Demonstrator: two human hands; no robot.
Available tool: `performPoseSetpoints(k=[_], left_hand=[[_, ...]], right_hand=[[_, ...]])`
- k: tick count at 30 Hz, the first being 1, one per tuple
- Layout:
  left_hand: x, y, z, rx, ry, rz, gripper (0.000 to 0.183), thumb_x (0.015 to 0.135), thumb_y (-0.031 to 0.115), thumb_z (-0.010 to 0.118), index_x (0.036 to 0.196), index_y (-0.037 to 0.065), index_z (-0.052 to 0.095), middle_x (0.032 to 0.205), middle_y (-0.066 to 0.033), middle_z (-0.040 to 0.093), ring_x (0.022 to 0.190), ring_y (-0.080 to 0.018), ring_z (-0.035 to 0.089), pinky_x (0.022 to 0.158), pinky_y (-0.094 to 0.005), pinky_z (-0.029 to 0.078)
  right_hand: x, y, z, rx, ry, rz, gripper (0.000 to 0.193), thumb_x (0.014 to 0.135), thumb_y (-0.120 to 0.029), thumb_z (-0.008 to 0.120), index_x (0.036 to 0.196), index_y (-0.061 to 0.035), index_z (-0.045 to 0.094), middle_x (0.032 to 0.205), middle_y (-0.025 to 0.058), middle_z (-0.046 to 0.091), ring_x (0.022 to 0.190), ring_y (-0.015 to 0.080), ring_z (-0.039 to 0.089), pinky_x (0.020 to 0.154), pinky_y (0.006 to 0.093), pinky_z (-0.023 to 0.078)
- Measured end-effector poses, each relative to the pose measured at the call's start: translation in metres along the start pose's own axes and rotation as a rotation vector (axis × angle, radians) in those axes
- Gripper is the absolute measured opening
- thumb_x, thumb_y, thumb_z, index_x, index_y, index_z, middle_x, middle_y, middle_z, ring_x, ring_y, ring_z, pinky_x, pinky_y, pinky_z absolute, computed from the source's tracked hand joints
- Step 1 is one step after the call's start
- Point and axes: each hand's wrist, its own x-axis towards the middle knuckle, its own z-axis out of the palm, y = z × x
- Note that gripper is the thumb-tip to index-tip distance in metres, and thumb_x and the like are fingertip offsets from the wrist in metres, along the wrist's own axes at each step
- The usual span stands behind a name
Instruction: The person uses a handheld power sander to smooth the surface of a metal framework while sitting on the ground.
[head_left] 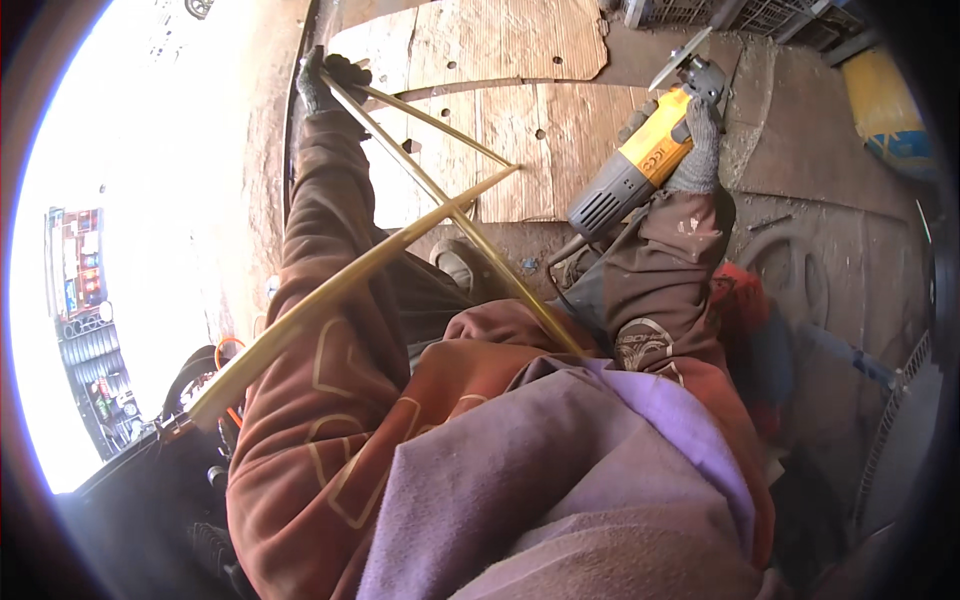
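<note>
My left hand [328, 84], in a dark and grey glove, is closed round the far ends of thin brass-coloured rods. The longer rod [430, 188] slants down from it toward my lap. A shorter rod [440, 128] runs from the same hand to a corner, where it meets a thicker-looking rod [330, 292] that crosses back over my left arm. My gloved right hand [700, 145] grips a yellow and grey angle grinder [640, 158] near its head. The grinder's disc [680, 58] points up and away from me, apart from the rods.
Flattened cardboard sheets [520, 125] lie on the floor ahead, beyond my shoe [462, 268]. Dark crates [760, 15] stand at the far right, near a yellow and blue sack [890, 115]. A cord [556, 262] trails from the grinder. Bright light floods the left side.
</note>
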Motion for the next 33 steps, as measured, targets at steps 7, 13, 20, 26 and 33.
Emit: performPoseSetpoints(k=[7, 13, 20, 26, 33], left_hand=[[-0.149, 0.019, 0.026, -0.153, -0.227, 0.159, 0.042, 0.089, 0.047, 0.059, 0.098, 0.006, 0.062, 0.081, -0.0080, 0.061, 0.073, -0.0199, 0.058, 0.065, -0.0373, 0.047], [-0.311, 0.054, -0.027, -0.122, -0.576, 0.267, 0.057, 0.093, 0.055, 0.049, 0.094, 0.000, 0.062, 0.071, -0.0063, 0.051, 0.061, -0.0181, 0.048, 0.054, -0.0362, 0.039], [-0.225, 0.086, 0.000, -0.251, -0.969, 0.120, 0.056, 0.094, 0.060, 0.041, 0.068, 0.012, 0.053, 0.054, 0.0032, 0.035, 0.049, -0.0129, 0.029, 0.049, -0.0321, 0.025], [-0.189, 0.090, 0.064, 0.367, -0.433, 0.594, 0.055, 0.099, 0.048, 0.029, 0.060, 0.010, 0.037, 0.049, -0.0024, 0.024, 0.040, -0.0156, 0.022, 0.036, -0.0304, 0.020], [-0.086, 0.123, 0.035, 0.184, -1.057, 0.354, 0.052, 0.104, 0.044, 0.027, 0.073, 0.006, 0.045, 0.057, -0.0036, 0.033, 0.045, -0.0190, 0.031, 0.045, -0.0335, 0.033]], right_hand=[[-0.002, -0.001, -0.019, 0.015, 0.016, -0.079, 0.042, 0.089, -0.036, 0.063, 0.114, -0.0029, 0.054, 0.089, 0.0144, 0.065, 0.072, 0.0335, 0.069, 0.063, 0.0479, 0.060], [-0.008, -0.005, 0.003, -0.081, -0.006, -0.058, 0.045, 0.089, -0.044, 0.062, 0.113, -0.0062, 0.057, 0.090, 0.0128, 0.066, 0.074, 0.0279, 0.067, 0.066, 0.0432, 0.058], [-0.014, -0.004, 0.029, -0.007, 0.103, -0.156, 0.038, 0.086, -0.042, 0.064, 0.105, -0.0105, 0.058, 0.079, 0.0081, 0.065, 0.059, 0.0255, 0.066, 0.054, 0.0405, 0.059], [-0.007, -0.003, 0.011, -0.122, 0.092, -0.184, 0.037, 0.085, -0.040, 0.067, 0.103, -0.0089, 0.057, 0.079, 0.0118, 0.066, 0.057, 0.0272, 0.066, 0.051, 0.0420, 0.058], [0.021, 0.029, -0.003, -0.248, 0.098, -0.353, 0.024, 0.090, -0.012, 0.064, 0.112, -0.0013, 0.063, 0.088, 0.0138, 0.068, 0.070, 0.0262, 0.068, 0.062, 0.0385, 0.058]])
